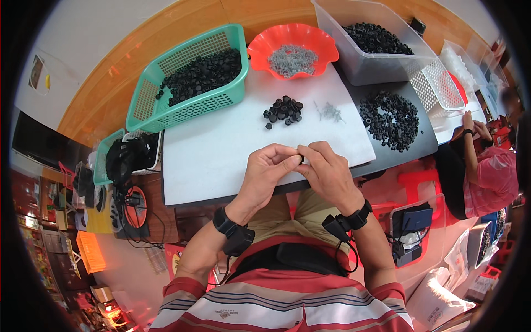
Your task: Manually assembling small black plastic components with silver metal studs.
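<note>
Over the near edge of the white work sheet (210,160), my two hands meet fingertip to fingertip. Between them is a small dark part (302,160), mostly covered by the fingers. My left hand (268,169) pinches it from one side with thumb and forefinger. From the other side, my right hand (326,169) closes its thumb and fingers on it. Just beyond the hands lies a small heap of black plastic knobs (284,109). To the right of that heap is a little pile of thin, clear pieces (330,112).
A green basket (188,105) of black parts stands far left, beside a red scalloped bowl (260,47) of clear pieces. Far right are a clear bin (381,66) of black parts and a spread of black rings (390,119). Another person (489,177) sits at right.
</note>
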The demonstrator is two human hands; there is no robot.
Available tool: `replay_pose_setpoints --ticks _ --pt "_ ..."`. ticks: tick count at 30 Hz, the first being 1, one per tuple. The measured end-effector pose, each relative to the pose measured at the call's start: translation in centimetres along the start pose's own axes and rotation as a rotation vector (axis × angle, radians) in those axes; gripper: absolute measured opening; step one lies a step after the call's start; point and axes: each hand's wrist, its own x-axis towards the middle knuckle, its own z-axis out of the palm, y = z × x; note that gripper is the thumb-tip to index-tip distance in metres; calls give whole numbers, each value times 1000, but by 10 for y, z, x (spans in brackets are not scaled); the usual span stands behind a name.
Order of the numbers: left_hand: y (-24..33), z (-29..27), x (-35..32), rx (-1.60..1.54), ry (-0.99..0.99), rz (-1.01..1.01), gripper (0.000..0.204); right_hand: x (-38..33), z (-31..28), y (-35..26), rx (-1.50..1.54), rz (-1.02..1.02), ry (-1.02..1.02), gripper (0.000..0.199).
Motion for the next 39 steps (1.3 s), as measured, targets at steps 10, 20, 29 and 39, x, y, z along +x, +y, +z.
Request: replay_pose_setpoints --ticks 10,20,29,39 --pt "12 5 -4 72 -25 -32 20 3 -3 -2 -58 -77 -58 29" --pt "37 -4 0 228 -22 30 17 14 -9 -9 210 55 -87 32" --pt "164 -62 65 1085 447 597 21 19 -20 2 149 71 -37 24" --pt "133 -70 51 1249 451 875 20 34 -24 16 59 117 5 16"
